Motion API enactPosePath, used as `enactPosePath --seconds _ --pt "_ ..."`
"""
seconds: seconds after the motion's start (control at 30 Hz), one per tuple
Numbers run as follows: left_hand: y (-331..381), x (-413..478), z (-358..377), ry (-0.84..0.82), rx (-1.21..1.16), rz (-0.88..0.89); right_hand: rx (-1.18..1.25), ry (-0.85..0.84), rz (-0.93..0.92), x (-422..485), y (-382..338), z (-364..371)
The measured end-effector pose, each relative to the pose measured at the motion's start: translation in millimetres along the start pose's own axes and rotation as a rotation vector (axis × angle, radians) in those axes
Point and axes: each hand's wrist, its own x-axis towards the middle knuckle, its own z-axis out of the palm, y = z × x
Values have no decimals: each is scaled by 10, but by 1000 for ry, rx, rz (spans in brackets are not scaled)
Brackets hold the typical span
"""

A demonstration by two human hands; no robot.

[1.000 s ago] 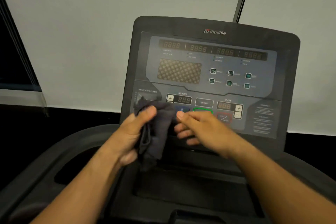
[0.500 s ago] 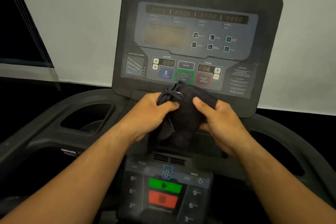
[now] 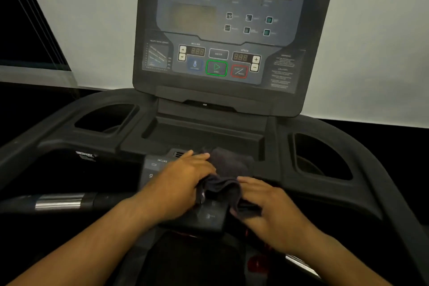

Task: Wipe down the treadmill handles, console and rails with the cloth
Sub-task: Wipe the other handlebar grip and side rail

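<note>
On the lower keypad [image 3: 209, 216] beneath the console [image 3: 232, 30], the head view shows the dark cloth [image 3: 224, 184] bunched between both hands, the left hand [image 3: 183, 183] gripping it and the right hand [image 3: 274, 211] pinching its near edge, so wiping looks barely begun, with the handle [image 3: 58, 202] and rails apparently still to do.

You work in dim light: the pale wall [image 3: 92, 18] beyond your grips is evenly lit, while the dark cloth [image 3: 222, 184] between left grip [image 3: 185, 181] and right grip [image 3: 274, 211] shows little detail. Motion blur smears both grips, and the console [image 3: 232, 30] above them looks soft, its small print unreadable. Left of the left grip a metal band [image 3: 60, 201] catches dull glare; straight lines lean near the frame's sides.
</note>
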Motion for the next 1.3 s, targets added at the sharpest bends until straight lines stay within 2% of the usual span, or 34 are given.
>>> enactPosePath --seconds 0.07,0.1,0.17,0.2,0.27,0.37,0.43,0.63,0.8,0.93,1.1,1.2,1.3 --pt "49 -137 2 -65 99 27 -113 -181 91 -22 -87 -49" --pt "77 -190 -18 -117 121 35 -149 -194 112 2 -120 -91" --pt "84 -301 -84 -193 121 36 -164 -34 118 105 -213 -105" --pt "68 -332 -132 -181 86 20 -187 59 132 173 -246 -72" --pt "6 -409 -257 -75 52 -65 -280 59 211 302 -347 77" --pt "-204 -500 -410 166 112 -257 -468 -136 356 398 -458 404" --pt "-352 -545 -497 214 119 -391 -542 -115 396 437 -470 550" --pt "-654 -503 -610 40 -7 -620 -619 -56 455 648 -428 644" --pt "-797 -561 -646 -403 118 -674 -645 37 501 668 -528 761" --pt "-880 -650 -539 -607 161 -614 -648 54 456 461 -648 1031" --pt "-973 -719 -441 -595 274 -489 -677 53 366 198 -743 1269" --pt "-1035 -753 -436 -572 301 -456 -708 50 378 341 -708 1151" --pt "-1092 -775 -419 -533 294 -443 -724 -37 413 616 -655 970"
